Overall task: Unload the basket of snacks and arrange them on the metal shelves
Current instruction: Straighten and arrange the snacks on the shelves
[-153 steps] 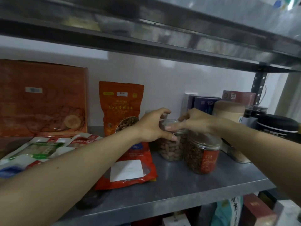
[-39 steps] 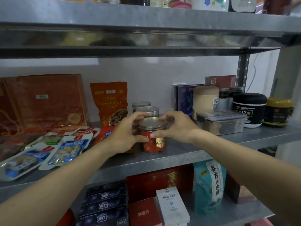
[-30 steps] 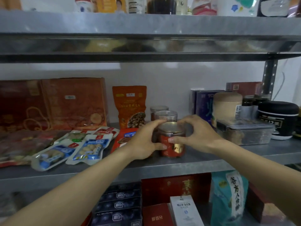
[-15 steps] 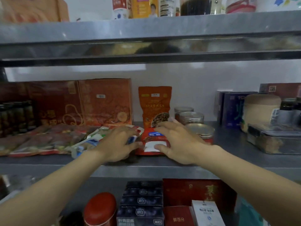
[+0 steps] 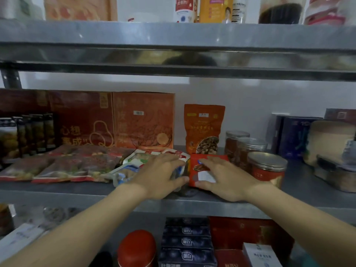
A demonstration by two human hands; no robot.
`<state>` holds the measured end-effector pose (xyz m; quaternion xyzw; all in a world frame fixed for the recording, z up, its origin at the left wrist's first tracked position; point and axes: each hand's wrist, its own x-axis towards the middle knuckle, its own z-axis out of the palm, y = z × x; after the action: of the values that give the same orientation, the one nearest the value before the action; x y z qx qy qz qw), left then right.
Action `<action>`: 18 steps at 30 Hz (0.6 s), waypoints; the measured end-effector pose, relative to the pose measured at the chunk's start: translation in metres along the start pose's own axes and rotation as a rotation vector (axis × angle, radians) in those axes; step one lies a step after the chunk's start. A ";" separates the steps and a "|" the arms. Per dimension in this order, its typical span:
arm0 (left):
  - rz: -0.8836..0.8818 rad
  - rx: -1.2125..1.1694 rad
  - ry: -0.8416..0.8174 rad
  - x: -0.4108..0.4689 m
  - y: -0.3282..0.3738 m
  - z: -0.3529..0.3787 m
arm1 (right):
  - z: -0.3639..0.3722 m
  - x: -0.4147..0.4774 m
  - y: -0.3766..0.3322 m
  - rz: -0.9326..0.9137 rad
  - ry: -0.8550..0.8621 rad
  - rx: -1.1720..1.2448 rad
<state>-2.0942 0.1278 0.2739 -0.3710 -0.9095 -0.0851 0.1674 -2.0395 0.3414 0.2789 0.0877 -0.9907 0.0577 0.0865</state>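
Both my hands reach onto the middle metal shelf (image 5: pixel 77 196). My left hand (image 5: pixel 160 177) rests with relaxed fingers on a white and blue snack packet (image 5: pixel 131 166) lying flat. My right hand (image 5: pixel 221 178) lies spread on a flat red pouch (image 5: pixel 200 170) with a white label, its thumb along the pouch's front edge. To the right of that hand stands a red jar (image 5: pixel 267 171) with a metal lid, with two more jars (image 5: pixel 248 147) behind it. An orange nut pouch (image 5: pixel 203 128) stands upright at the back. The basket is out of view.
Flat red packets (image 5: pixel 67 166) and orange boxes (image 5: pixel 144 120) fill the shelf's left side. Dark boxes (image 5: pixel 296 135) and a beige tub (image 5: pixel 331 139) stand at the right. The shelf above (image 5: pixel 173 35) hangs low. Below are dark blue boxes (image 5: pixel 185 241) and a red tin (image 5: pixel 136 247).
Both hands let go of the red jar, which now stands on the shelf, and moved left onto the flat packets. The view swung left with them.
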 end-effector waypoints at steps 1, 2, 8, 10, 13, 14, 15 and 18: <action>0.035 0.001 -0.020 -0.001 0.001 0.003 | 0.004 -0.001 -0.002 0.028 0.006 0.004; 0.072 0.003 -0.026 -0.001 0.002 0.005 | 0.006 -0.002 -0.005 0.056 0.020 0.012; 0.154 -0.057 0.029 -0.007 -0.017 -0.008 | 0.002 -0.020 -0.038 0.158 0.201 0.081; 0.141 -0.039 -0.006 -0.018 -0.023 -0.015 | -0.006 -0.037 -0.055 0.133 0.296 0.071; 0.106 0.004 -0.049 -0.038 -0.030 -0.026 | -0.017 -0.062 -0.079 0.118 0.332 0.014; 0.095 -0.005 -0.049 -0.046 -0.033 -0.030 | -0.018 -0.066 -0.085 0.125 0.317 0.005; 0.093 -0.013 -0.035 -0.056 -0.036 -0.033 | -0.017 -0.069 -0.090 0.130 0.300 0.001; 0.081 0.007 0.048 -0.086 -0.045 -0.038 | -0.012 -0.074 -0.107 0.118 0.241 -0.004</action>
<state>-2.0595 0.0299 0.2762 -0.4046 -0.8898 -0.0837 0.1938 -1.9464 0.2503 0.2883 0.0217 -0.9767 0.0709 0.2014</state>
